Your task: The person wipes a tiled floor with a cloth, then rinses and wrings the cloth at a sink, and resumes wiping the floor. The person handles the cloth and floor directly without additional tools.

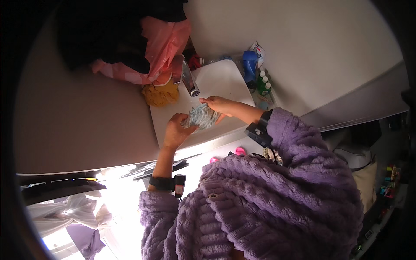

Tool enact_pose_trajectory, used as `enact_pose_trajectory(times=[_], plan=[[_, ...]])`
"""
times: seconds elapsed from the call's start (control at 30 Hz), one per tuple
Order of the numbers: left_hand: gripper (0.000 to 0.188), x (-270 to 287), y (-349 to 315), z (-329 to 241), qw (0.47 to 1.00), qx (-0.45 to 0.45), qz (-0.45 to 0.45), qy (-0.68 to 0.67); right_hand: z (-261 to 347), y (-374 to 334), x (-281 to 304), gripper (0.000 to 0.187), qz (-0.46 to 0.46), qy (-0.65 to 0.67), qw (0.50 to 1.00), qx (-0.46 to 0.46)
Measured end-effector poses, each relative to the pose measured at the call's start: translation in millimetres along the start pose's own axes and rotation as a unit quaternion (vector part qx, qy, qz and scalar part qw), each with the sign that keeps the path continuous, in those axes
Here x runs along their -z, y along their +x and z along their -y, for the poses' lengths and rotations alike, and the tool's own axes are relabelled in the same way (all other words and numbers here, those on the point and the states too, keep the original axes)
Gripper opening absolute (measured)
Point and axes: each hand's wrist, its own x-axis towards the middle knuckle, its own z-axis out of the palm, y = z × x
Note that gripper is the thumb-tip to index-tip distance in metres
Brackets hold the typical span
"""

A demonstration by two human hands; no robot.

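Observation:
A bunched, pale blue-grey cloth (203,117) with a ropy, wrinkled surface is held over the front part of a white washbasin (227,76). My left hand (175,131) grips its left end, fingers curled round the edge. From the right, my right hand (220,106) holds the other end, its thumb on top and its other fingers partly hidden beneath. Just beyond the cloth a chrome tap (190,81) points toward me. I cannot make out any running water.
A crumpled mustard-yellow cloth (160,94) lies left of the tap, below a pink plastic bag (167,41) and dark fabric (104,34). Along the basin's right side stand a blue bottle (249,65) and several green bottles (264,83) with white caps. Walls close in behind.

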Motion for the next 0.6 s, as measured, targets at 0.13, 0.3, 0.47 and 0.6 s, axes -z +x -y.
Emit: enact_pose_trajectory(times=[0.13,0.3,0.47,0.6], plan=[[0.042,22.5,-11.0,-2.4,0.997,0.046,-0.049,-0.041,12.3,-21.4,19.1,0.053,0.085,-0.093,0.98,0.156],[0.038,37.8,-20.2,-9.7,0.981,0.135,-0.071,-0.121,-1.3,-13.3,42.8,0.028,0.005,-0.37,0.913,0.17],[0.036,32.1,-31.8,-9.6,0.953,0.206,-0.057,-0.212,-21.8,1.2,39.7,0.023,-0.179,-0.433,0.844,0.261],[0.037,26.7,-40.5,-13.5,0.949,0.197,-0.078,-0.233,-15.2,-10.6,22.5,0.046,0.129,-0.004,0.99,0.057]])
